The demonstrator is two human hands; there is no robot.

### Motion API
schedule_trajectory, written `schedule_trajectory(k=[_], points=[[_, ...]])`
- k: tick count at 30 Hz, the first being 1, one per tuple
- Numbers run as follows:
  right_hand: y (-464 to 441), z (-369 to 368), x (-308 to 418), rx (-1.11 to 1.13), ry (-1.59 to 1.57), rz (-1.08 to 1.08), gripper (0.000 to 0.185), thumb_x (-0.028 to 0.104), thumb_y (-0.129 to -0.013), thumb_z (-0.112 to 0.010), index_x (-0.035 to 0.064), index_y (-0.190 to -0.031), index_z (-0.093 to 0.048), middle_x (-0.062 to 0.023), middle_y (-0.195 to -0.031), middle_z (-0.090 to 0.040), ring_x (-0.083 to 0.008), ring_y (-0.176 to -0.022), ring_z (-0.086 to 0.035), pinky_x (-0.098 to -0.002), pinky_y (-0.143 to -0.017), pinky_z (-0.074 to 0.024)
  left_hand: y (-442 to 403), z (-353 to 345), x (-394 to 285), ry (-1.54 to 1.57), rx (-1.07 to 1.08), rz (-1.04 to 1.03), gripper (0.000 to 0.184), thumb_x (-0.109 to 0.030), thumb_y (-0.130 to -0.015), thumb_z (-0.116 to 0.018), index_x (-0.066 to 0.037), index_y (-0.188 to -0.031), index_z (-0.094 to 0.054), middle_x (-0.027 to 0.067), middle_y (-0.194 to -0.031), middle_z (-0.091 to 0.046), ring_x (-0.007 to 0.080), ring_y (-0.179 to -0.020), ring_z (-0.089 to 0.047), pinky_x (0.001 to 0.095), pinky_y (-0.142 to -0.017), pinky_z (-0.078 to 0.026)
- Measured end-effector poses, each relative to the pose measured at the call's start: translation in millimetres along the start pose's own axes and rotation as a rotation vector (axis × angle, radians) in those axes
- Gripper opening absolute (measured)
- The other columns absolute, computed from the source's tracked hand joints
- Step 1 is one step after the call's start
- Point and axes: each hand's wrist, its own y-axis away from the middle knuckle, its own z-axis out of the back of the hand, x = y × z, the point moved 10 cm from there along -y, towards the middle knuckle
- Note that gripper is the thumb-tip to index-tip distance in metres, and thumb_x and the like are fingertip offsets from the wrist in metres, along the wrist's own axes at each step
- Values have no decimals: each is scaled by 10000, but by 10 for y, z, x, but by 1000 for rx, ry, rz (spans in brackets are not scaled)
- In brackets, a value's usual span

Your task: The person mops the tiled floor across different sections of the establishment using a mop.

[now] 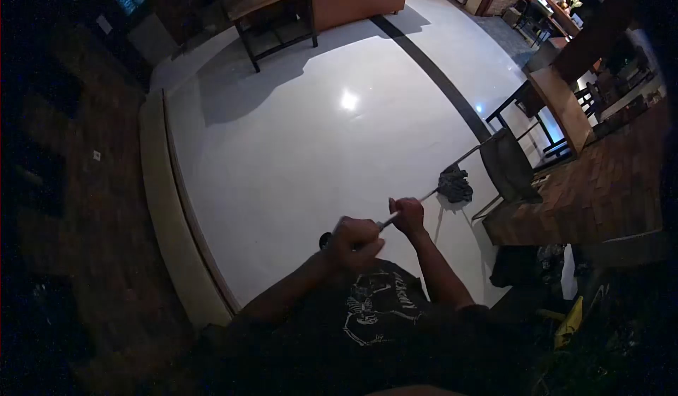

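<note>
A mop with a dark grey string head [455, 185] rests on the white floor to my right, beside the legs of a dark chair [507, 163]. Its thin handle [388, 222] slants from the mop head back towards my chest. My left hand [354, 243] is closed around the upper end of the handle, in front of my dark printed shirt. Further down the handle, my right hand [409, 218] is wrapped round it too. A small dark round thing [325, 240] shows just behind my left hand; I cannot make out what it is.
A wooden table [565, 110] stands at the right, by a low brick wall [575, 191]. Another table [272, 2] is at the back left, next to a reddish-brown block [360, 0]. A pale bench-like ledge [169, 219] runs along the left. A dark stripe [431, 71] crosses the glossy floor.
</note>
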Motion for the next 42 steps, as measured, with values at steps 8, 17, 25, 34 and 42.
schedule_trajectory(k=[8, 17, 25, 34, 42], points=[[-857, -479, 1238, -38, -105, 252, 366, 194, -825, -689, 116, -514, -514, -92, -460, -500, -289, -430, -539, -406, -504, -468, 494, 1085, -737, -37, -180, -242, 137, 3, -627, -611, -25, -612, -478, 114, -578, -471, 320, -529, -517, 437, -573, -454], [-1535, -1554, 1605, 78, -324, 346, 323, 83, -808, -668, 77, -540, -487, -128, -545, -511, -328, -560, -536, -426, -616, -462, 512, 1322, -143, -352, -199, -166, 162, -52, -734, -673, -55, -678, -521, 119, -634, -504, 322, -580, -556, 429, -569, -470], [-1627, -1796, 1768, 277, -434, 305, 328, 137, -840, -655, 38, -553, -533, -141, -604, -572, -355, -633, -566, -453, -627, -462, 217, 1675, -230, -324, -283, -136, 297, -23, -684, -682, -81, -583, -409, 90, -544, -397, 280, -472, -457, 388, -489, -401], [-1981, -2286, 1078, 602, -449, 324, 260, 269, -939, -605, 55, -808, -672, -112, -949, -648, -320, -1169, -532, -603, -1062, -310, -561, 1624, 207, -419, -321, -132, 309, -37, -675, -681, -86, -549, -403, 75, -530, -393, 272, -450, -434, 399, -457, -383], [-2813, -2706, 65, 700, -313, 405, 253, 308, -879, -693, 67, -800, -684, -100, -1060, -673, -328, -1193, -538, -570, -1075, -329, -1466, 1468, 1124, -535, -302, -21, 247, -11, -730, -656, -66, -586, -464, 103, -566, -437, 306, -536, -523, 411, -572, -496]])
